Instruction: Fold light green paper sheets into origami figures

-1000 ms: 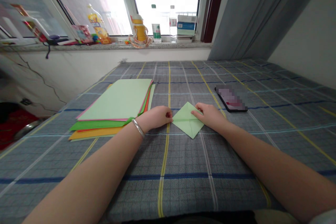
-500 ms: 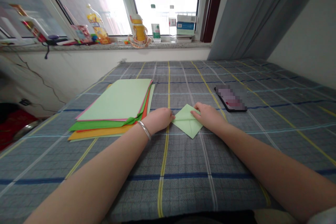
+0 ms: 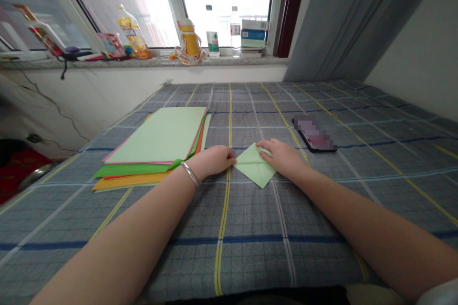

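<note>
Touching the left corner of the pale green folded paper (image 3: 250, 167) near the centre of the frame, the left hand (image 3: 215, 159) has its fingers curled in, the tips nearly together; whether they pinch that corner is too small to tell. The right hand (image 3: 284, 158) lies over the paper's right side, its thumb and forefinger parted with a gap between them, fingertips resting on the sheet near its top corner without a grip around it. The paper lies as a diamond on the plaid cloth (image 3: 254, 248), a crease running across its middle.

A silvery bangle (image 3: 190, 175) circles the left wrist. Just beyond that arm, left of centre, sits a stack of coloured sheets (image 3: 157, 136), pale green on top, with pink, green and orange edges showing. A dark-edged phone (image 3: 315, 138), its screen blurred, lies right of centre. Bottles and boxes (image 3: 253, 35) line the windowsill (image 3: 153, 62) across the upper left and top centre.
</note>
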Action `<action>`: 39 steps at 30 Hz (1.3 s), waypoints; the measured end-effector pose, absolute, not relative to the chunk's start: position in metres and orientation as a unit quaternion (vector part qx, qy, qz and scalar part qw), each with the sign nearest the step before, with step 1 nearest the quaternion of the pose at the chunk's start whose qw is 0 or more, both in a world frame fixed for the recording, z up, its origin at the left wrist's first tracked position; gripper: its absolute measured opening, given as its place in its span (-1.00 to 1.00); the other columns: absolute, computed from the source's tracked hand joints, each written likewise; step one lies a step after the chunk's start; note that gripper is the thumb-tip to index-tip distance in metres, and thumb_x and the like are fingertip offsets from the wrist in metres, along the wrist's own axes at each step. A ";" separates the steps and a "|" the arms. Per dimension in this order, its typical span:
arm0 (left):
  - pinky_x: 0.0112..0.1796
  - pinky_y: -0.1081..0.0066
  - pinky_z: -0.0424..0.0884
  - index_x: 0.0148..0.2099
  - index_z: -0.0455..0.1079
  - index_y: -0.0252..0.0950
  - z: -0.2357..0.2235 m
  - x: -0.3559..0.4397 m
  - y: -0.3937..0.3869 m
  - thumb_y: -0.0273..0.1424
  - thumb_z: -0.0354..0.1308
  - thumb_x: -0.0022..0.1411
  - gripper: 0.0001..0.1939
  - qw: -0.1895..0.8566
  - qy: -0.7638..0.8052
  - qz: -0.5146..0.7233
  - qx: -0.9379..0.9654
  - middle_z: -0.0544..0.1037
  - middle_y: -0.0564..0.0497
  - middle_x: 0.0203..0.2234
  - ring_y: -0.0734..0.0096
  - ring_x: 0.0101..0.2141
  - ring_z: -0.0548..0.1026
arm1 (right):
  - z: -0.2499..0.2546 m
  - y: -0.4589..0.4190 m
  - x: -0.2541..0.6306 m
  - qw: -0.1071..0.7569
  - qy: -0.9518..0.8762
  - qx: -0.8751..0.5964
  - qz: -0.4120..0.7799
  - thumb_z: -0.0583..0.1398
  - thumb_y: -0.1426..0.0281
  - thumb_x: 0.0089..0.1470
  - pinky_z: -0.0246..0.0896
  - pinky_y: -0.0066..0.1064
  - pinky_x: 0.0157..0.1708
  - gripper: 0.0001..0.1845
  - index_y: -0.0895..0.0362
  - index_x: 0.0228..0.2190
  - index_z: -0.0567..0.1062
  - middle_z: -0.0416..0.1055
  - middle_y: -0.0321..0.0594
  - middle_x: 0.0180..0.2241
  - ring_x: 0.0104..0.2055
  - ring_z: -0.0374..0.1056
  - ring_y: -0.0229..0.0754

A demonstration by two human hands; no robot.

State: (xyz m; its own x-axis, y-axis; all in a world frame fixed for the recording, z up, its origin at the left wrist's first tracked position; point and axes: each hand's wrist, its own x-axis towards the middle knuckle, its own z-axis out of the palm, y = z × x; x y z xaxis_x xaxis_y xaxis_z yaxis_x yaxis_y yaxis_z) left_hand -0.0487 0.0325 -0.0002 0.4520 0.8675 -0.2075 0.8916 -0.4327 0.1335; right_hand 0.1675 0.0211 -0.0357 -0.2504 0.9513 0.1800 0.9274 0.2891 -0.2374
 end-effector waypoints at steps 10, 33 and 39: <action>-0.40 0.46 0.26 -0.30 0.46 -0.30 -0.001 -0.054 0.039 -0.37 0.02 0.16 -0.80 0.166 0.507 -0.056 0.844 0.56 0.01 -0.43 0.40 -0.42 0.44 | -0.036 0.021 0.167 0.125 -0.786 -0.605 0.024 0.03 0.21 0.19 0.10 -0.41 -0.37 -0.64 -0.16 0.00 0.43 0.41 -0.24 -0.18 -0.21 0.37 -0.15; -0.48 0.45 0.20 -0.32 0.54 -0.29 0.008 -0.041 0.035 -0.27 0.05 0.13 -0.73 0.119 0.559 -0.103 0.814 0.58 -0.05 -0.44 0.39 -0.47 0.45 | -0.036 0.018 0.162 0.091 -0.790 -0.607 -0.018 -0.01 0.22 0.22 0.18 -0.38 -0.33 -0.62 -0.14 0.05 0.35 0.40 -0.25 -0.14 -0.18 0.38 -0.14; -0.44 0.43 0.28 -0.35 0.53 -0.30 0.011 -0.046 0.034 -0.30 0.05 0.13 -0.74 0.102 0.550 -0.127 0.819 0.58 -0.07 -0.45 0.35 -0.47 0.47 | -0.034 0.018 0.163 0.093 -0.792 -0.603 -0.012 0.01 0.24 0.22 0.18 -0.38 -0.30 -0.62 -0.11 0.05 0.37 0.41 -0.22 -0.14 -0.16 0.38 -0.13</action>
State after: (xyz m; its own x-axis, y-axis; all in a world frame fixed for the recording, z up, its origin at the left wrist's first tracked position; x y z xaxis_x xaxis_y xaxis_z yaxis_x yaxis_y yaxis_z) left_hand -0.0464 0.0343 0.0109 0.3626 0.8752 -0.3201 0.9270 -0.3742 0.0268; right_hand 0.1626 0.0179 -0.0345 -0.2555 0.9530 0.1626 0.9576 0.2726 -0.0933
